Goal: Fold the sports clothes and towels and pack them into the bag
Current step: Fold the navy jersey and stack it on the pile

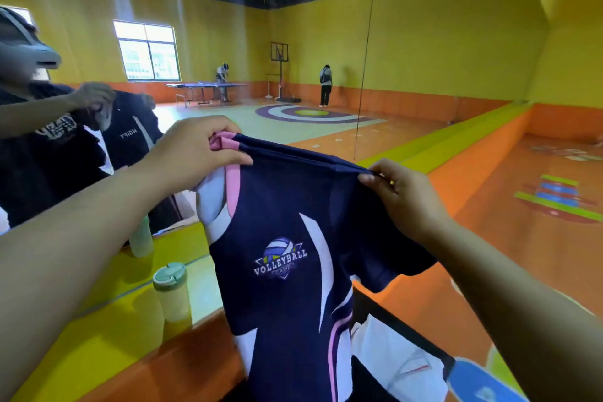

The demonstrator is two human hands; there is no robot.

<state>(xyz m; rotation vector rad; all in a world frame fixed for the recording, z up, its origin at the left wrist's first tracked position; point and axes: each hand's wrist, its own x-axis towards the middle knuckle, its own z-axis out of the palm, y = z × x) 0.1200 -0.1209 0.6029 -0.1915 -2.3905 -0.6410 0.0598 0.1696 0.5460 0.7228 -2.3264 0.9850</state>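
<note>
From my remote seat I see both hands raised in front of the camera, holding up a navy blue short-sleeved sports jersey point(284, 212) with white and pink stripes and a VOLLEYBALL crest on the chest. The left hand point(195, 153) has its fingers curled and its thumb pressed down, pinching the pink-trimmed end of one shoulder. The right hand point(401, 196) pinches the other end of the shoulder line between thumb and bent fingers. The top edge runs fairly taut between the two grips, sloping down toward the right hand, and the jersey hangs free in the air below them with its crest facing me.

Under the jersey's left side runs a yellow ledge with an orange front point(107, 330), and on it stands a pale translucent bottle with a mint-green lid point(171, 290). Low on the right, partly hidden by the hanging hem, lies a white cloth with a thin red line point(401, 356) beside a dark edge. I cannot tell whether that edge is the bag.

At the left a person in a dark top point(42, 153) holds up another dark garment. Far back in the yellow-walled hall stand a blue table-tennis table point(205, 86) and a basketball hoop on a stand point(279, 68), with a person near each.
</note>
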